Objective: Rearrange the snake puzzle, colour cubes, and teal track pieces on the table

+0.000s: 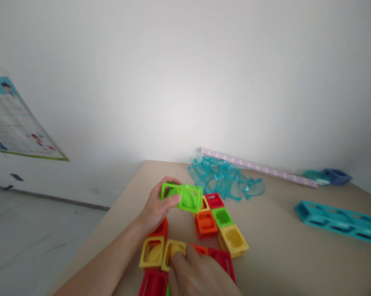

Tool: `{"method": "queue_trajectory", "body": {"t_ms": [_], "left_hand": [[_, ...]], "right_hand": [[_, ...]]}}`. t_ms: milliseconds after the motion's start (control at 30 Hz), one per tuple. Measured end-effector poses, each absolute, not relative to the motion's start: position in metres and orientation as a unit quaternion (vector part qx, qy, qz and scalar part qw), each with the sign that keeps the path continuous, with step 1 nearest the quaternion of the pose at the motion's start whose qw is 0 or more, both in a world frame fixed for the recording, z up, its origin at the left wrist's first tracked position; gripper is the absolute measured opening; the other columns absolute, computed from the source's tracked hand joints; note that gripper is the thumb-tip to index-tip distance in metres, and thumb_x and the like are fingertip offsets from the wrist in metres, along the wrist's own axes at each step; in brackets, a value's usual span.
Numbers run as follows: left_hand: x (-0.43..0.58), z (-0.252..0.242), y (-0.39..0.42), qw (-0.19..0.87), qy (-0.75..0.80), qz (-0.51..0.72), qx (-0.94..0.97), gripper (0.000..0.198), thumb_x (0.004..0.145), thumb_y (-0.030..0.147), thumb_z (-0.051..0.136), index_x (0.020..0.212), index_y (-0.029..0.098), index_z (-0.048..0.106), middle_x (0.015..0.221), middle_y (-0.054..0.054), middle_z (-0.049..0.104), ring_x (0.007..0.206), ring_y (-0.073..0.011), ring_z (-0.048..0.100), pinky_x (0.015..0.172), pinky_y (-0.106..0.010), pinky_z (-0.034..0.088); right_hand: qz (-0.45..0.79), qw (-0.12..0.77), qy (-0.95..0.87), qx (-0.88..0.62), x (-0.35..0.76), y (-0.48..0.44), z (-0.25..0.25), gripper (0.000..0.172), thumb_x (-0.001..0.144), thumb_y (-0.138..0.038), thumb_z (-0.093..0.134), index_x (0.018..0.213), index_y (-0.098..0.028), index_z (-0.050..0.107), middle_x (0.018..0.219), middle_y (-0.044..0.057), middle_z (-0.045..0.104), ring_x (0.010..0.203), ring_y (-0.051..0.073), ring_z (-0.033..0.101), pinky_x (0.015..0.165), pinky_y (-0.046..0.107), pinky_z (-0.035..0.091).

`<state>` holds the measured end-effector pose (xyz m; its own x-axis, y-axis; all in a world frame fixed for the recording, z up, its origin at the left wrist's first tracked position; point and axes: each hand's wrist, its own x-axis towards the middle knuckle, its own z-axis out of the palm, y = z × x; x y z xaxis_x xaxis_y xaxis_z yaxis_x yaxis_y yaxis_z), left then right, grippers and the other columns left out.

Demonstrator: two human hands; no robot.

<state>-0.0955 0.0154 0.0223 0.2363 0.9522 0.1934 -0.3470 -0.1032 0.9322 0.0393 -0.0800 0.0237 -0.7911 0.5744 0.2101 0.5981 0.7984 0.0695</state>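
My left hand [159, 204] is closed on a bright green hollow plastic block [188, 197], raised above the table with the thumb across its front. Low in the view, my right hand [194, 271] has its fingers bent into a yellow block [172, 246], gripping it. Left of that sits another yellow block [152, 253], with a red block [154, 283] in front of it. The fingers and palm of my right hand partly cover an orange block and a dark red block [221, 259].
Beyond my hands lie an orange block [206, 224], a green block [222, 217], a yellow block [233, 239] and a red block [214, 200]. Translucent blue pieces [225, 174] are heaped near the wall beside a long lilac strip [259, 166]. A teal frame piece [341, 222] lies right.
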Motion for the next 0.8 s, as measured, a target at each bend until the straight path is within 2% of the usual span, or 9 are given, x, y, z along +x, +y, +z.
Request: {"method": "queue_trajectory", "body": {"t_ms": [233, 333, 433, 500, 633, 800], "left_hand": [[-0.099, 0.022, 0.011, 0.639, 0.261, 0.458, 0.560, 0.042, 0.064, 0.033, 0.079, 0.100, 0.018, 0.061, 0.080, -0.001, 0.059, 0.070, -0.0133, 0.056, 0.066, -0.024, 0.047], [-0.096, 0.030, 0.007, 0.663, 0.251, 0.475, 0.522, 0.036, 0.068, 0.029, 0.077, 0.098, 0.019, 0.061, 0.080, -0.001, 0.060, 0.069, -0.0127, 0.058, 0.064, -0.023, 0.048], [-0.089, 0.037, 0.002, 0.697, 0.237, 0.503, 0.453, 0.028, 0.075, 0.028, 0.070, 0.100, 0.021, 0.058, 0.086, -0.002, 0.063, 0.072, -0.0155, 0.062, 0.061, -0.026, 0.051], [-0.085, 0.038, -0.001, 0.709, 0.237, 0.507, 0.429, 0.025, 0.079, 0.028, 0.066, 0.101, 0.022, 0.056, 0.088, -0.002, 0.064, 0.073, -0.0169, 0.063, 0.060, -0.028, 0.052], [-0.077, 0.035, -0.004, 0.703, 0.278, 0.478, 0.447, 0.020, 0.078, 0.021, 0.066, 0.095, 0.018, 0.055, 0.081, -0.002, 0.063, 0.069, -0.0144, 0.060, 0.058, -0.025, 0.050], [-0.075, 0.033, -0.004, 0.702, 0.284, 0.485, 0.438, 0.024, 0.076, 0.023, 0.070, 0.094, 0.018, 0.055, 0.078, -0.001, 0.062, 0.065, -0.0135, 0.059, 0.055, -0.024, 0.050]], "right_hand": [[-0.109, 0.113, -0.949, -0.275, 0.042, -0.077, 0.018, 0.017, 0.079, -0.022, 0.066, 0.067, -0.016, 0.056, 0.059, 0.004, 0.056, 0.048, 0.018, 0.054, 0.033, 0.028, 0.020], [-0.129, 0.154, -0.939, -0.281, 0.043, -0.079, 0.007, 0.020, 0.082, -0.021, 0.063, 0.065, -0.017, 0.053, 0.059, 0.004, 0.055, 0.048, 0.016, 0.051, 0.031, 0.026, 0.017], [-0.152, 0.188, -0.923, -0.298, 0.040, -0.083, -0.002, 0.024, 0.085, -0.021, 0.058, 0.063, -0.017, 0.050, 0.058, 0.004, 0.053, 0.049, 0.016, 0.049, 0.031, 0.024, 0.013], [-0.151, 0.180, -0.926, -0.296, 0.038, -0.084, -0.001, 0.024, 0.086, -0.022, 0.057, 0.063, -0.017, 0.049, 0.057, 0.004, 0.053, 0.050, 0.015, 0.049, 0.032, 0.023, 0.014], [-0.101, 0.127, -0.941, -0.298, 0.038, -0.080, 0.015, 0.023, 0.085, -0.021, 0.058, 0.064, -0.017, 0.050, 0.058, 0.004, 0.055, 0.050, 0.015, 0.049, 0.033, 0.025, 0.016], [-0.053, 0.064, -0.958, -0.275, 0.044, -0.069, 0.038, 0.014, 0.081, -0.015, 0.062, 0.069, -0.016, 0.055, 0.062, 0.002, 0.061, 0.047, 0.015, 0.052, 0.035, 0.028, 0.014]]}}
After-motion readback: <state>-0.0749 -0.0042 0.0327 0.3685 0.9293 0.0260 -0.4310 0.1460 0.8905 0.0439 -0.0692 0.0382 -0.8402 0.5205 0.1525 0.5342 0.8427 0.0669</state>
